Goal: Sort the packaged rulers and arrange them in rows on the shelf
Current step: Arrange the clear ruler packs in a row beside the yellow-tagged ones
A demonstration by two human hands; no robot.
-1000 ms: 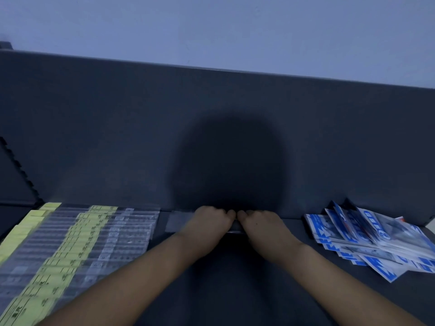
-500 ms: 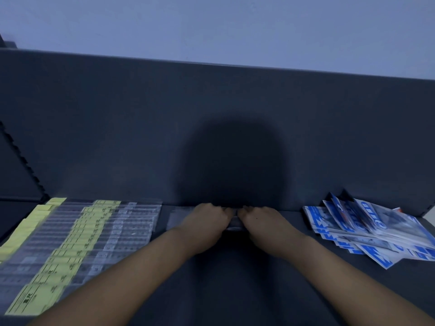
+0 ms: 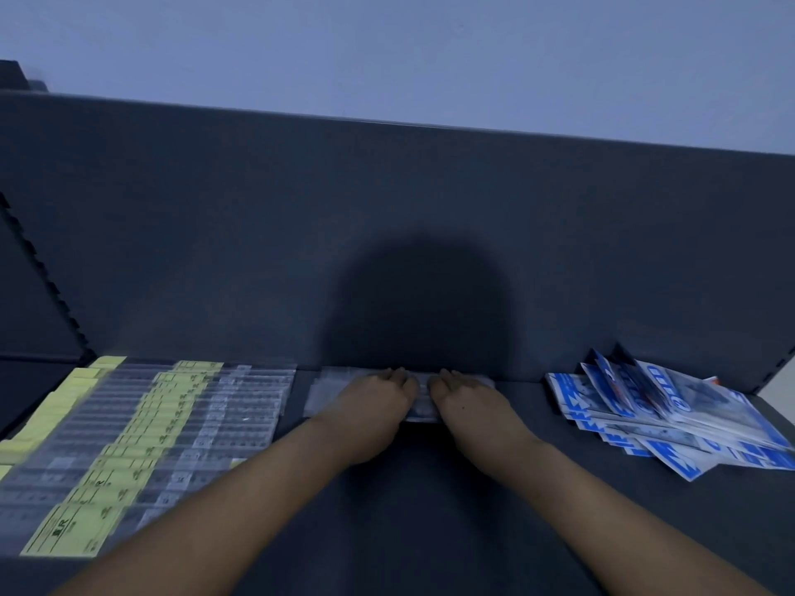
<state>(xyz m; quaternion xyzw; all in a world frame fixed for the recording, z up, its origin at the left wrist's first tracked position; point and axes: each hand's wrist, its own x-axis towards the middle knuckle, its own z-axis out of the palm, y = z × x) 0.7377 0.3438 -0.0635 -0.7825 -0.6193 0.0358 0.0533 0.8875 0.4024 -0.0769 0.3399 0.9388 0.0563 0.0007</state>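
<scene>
Pressing clear ruler packet (image 3: 319, 393) on dark shelf (image 3: 421, 509) below pale wall (image 3: 387, 45): left hand (image 3: 371, 400), right hand (image 3: 469, 400), grip unclear.

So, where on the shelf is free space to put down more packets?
Bare shelf lies between the right hand and the blue packets, and nearer, between the two forearms. The left side is crowded with yellow-labelled rulers.

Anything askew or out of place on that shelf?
Yes: the blue-and-white printed plastic packets at the right lie in a loose, fanned heap, overlapping at different angles, unlike the straight rows of clear yellow-labelled ruler packs at the left.
</scene>
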